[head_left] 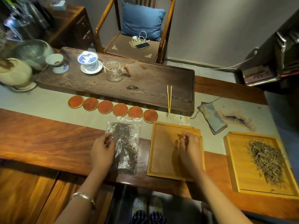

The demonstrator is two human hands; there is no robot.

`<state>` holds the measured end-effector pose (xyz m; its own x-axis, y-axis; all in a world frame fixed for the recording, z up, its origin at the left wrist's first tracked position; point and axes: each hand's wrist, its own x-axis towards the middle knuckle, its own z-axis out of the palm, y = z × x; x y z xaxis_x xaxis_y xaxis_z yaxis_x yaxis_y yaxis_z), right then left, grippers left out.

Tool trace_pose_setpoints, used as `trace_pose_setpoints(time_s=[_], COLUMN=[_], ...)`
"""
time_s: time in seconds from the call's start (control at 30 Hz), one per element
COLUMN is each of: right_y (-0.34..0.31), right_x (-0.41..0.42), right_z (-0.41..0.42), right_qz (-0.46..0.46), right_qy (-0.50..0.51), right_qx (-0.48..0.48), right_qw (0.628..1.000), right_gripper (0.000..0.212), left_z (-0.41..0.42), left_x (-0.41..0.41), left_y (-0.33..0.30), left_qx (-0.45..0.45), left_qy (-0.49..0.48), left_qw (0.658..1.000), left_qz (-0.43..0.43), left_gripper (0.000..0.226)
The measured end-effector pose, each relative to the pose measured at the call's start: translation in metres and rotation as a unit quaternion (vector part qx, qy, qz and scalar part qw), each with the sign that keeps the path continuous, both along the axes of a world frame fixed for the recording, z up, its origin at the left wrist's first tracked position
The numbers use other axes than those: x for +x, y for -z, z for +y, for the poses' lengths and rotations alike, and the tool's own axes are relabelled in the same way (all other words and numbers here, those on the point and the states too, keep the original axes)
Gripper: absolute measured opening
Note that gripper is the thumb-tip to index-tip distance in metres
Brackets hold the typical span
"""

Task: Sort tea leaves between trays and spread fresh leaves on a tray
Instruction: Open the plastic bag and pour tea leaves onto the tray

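Note:
A clear plastic bag of dark tea leaves lies flat on the wooden table. My left hand rests on the bag's left edge, fingers curled onto the plastic. An empty light wooden tray sits just right of the bag. My right hand hovers over this tray with fingers bent downward; whether it pinches any leaves I cannot tell. A second wooden tray at the far right carries a spread pile of pale green-grey tea leaves.
Several round orange coasters line up behind the bag. A dark tea board holds a blue-and-white lidded cup, a glass pitcher and yellow tongs. A folded cloth lies behind the trays.

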<state>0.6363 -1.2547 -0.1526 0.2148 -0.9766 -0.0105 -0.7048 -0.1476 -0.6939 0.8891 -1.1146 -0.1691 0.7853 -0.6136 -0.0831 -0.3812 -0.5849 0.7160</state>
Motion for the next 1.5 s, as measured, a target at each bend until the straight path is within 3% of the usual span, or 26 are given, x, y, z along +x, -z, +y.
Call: trace_pose_setpoints(time_s=[0.1,0.23,0.33,0.43,0.53,0.63,0.67,0.77,0.9,1.0,1.13,1.27,1.33,1.4,1.47,1.5], right_y=[-0.001,0.018,0.031,0.039,0.043,0.044,0.043,0.032,0.005,-0.017,-0.033,-0.048,-0.060,-0.068,-0.071,-0.072], right_x=[0.074,0.152,0.177,0.187,0.188,0.185,0.183,0.175,0.160,0.147,0.130,0.121,0.118,0.114,0.111,0.110], right_z=[0.008,0.013,0.013,0.007,-0.005,-0.016,-0.018,-0.027,-0.042,-0.050,-0.040,-0.025,-0.018,-0.010,-0.003,0.000], right_qz=[-0.042,0.024,0.064,0.020,-0.030,-0.082,-0.101,-0.122,-0.121,-0.039,0.069,0.059,0.026,-0.006,-0.035,-0.048], right_qy=[-0.090,-0.142,-0.082,-0.023,0.046,0.072,0.068,0.038,-0.105,-0.219,-0.301,-0.285,-0.268,-0.254,-0.232,-0.219], right_qx=[0.028,0.119,0.160,0.186,0.225,0.246,0.247,0.232,0.214,0.130,0.044,0.008,0.011,0.021,0.054,0.076], right_qw=[0.995,0.982,0.982,0.982,0.973,0.963,0.961,0.964,0.963,0.966,0.950,0.957,0.963,0.967,0.971,0.972], right_gripper=[0.022,0.051,0.054,0.053,0.051,0.024,0.016,0.019,0.014,0.013,0.016,0.018,0.019,0.023,0.018,0.013], left_z=[-0.003,-0.013,-0.020,-0.023,-0.021,-0.018,-0.016,-0.013,-0.008,-0.003,0.002,0.003,0.002,-0.001,-0.008,-0.014], left_x=[0.023,0.031,0.031,0.036,0.041,0.045,0.046,0.051,0.050,0.044,0.036,0.028,0.021,0.015,0.007,0.002], left_y=[0.004,0.019,0.026,0.031,0.032,0.029,0.028,0.018,-0.001,-0.016,-0.032,-0.045,-0.048,-0.053,-0.061,-0.065], left_qx=[0.045,0.073,0.063,0.052,0.033,-0.008,-0.029,-0.075,-0.100,-0.105,-0.112,-0.096,-0.076,-0.034,-0.026,-0.028], left_qy=[-0.007,0.001,-0.014,-0.019,-0.018,-0.007,0.007,0.044,0.074,0.123,0.155,0.131,0.067,-0.020,-0.042,-0.022], left_qw=[0.999,0.995,0.995,0.994,0.995,0.993,0.991,0.983,0.976,0.970,0.967,0.972,0.979,0.992,0.996,0.994], left_qz=[0.005,0.064,0.079,0.095,0.097,0.117,0.132,0.161,0.181,0.183,0.169,0.171,0.175,0.120,0.081,0.104], left_gripper=[0.043,0.046,0.048,0.050,0.029,0.005,0.006,0.012,0.022,0.025,0.024,0.023,0.035,0.045,0.029,0.023])
